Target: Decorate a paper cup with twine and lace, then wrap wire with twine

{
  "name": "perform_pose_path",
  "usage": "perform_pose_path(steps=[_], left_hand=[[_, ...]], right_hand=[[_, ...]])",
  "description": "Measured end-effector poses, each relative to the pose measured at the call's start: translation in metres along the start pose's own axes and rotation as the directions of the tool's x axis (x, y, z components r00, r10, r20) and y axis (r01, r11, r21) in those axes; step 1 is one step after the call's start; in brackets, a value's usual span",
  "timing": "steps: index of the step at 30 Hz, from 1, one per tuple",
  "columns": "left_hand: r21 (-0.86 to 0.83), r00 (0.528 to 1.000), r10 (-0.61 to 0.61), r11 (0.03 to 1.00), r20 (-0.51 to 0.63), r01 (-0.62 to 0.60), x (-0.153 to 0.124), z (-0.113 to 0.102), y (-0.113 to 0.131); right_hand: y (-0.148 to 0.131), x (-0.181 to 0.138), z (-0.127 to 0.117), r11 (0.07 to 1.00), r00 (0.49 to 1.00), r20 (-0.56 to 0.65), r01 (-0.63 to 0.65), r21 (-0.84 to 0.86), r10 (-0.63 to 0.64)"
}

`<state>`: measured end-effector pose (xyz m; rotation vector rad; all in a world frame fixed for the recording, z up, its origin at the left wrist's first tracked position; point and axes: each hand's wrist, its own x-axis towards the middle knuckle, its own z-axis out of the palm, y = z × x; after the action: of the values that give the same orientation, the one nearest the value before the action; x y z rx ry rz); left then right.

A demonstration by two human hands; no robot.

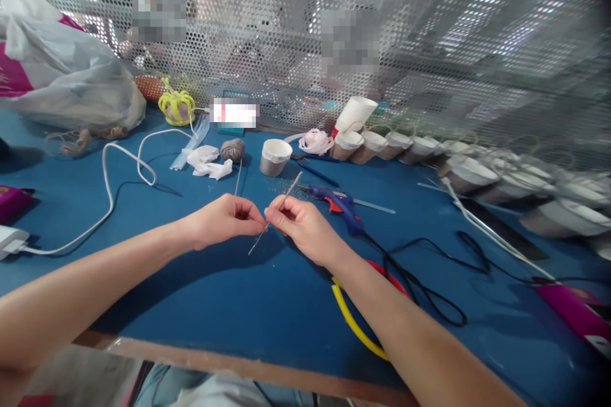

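Observation:
Both hands meet over the blue table (pixel 200 292). My right hand (pixel 305 226) pinches a thin stick wrapped in grey yarn (pixel 286 196), which slants from upper right to lower left. My left hand (pixel 224 219) pinches the same stick close to the right fingertips. A strand of yarn (pixel 237 179) runs back from the hands to a grey yarn ball (pixel 232 149). A blue glue gun (pixel 340 203) lies just right of my right hand, with its black cord (pixel 429 296) looping away.
A yarn-wrapped paper cup (pixel 275 157) stands behind the hands. A row of paper cups (pixel 477 168) lies along the perforated metal screen (pixel 382 44). A white cable (pixel 107 187), a plastic bag (pixel 67 76), a yellow woven cup (pixel 177 108), white ribbon (pixel 315 140) and yellow and red tubes (pixel 356 324) surround them.

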<state>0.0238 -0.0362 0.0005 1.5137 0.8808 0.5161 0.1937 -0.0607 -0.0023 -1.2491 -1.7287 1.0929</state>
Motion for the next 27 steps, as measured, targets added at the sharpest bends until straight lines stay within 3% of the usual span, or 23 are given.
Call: perform_pose_path(steps=[8,15,27], left_hand=[[-0.003,0.999,0.026,1.000,-0.024,-0.026,0.0007,0.0044,-0.0045],[-0.071,0.999,-0.045,0.996,0.014,0.046,-0.0009,0.0051,-0.0012],[-0.103,0.999,-0.048,0.993,0.021,0.050,-0.0006,0.0041,-0.0017]], right_hand=[[-0.0002,-0.0011,0.0044,0.996,0.998,-0.061,-0.014,-0.087,0.009],[0.0006,-0.0014,0.0006,0.982,0.998,0.067,-0.024,0.186,0.011],[-0.0007,-0.0017,-0.0002,1.000,1.000,0.026,0.012,0.012,-0.012]])
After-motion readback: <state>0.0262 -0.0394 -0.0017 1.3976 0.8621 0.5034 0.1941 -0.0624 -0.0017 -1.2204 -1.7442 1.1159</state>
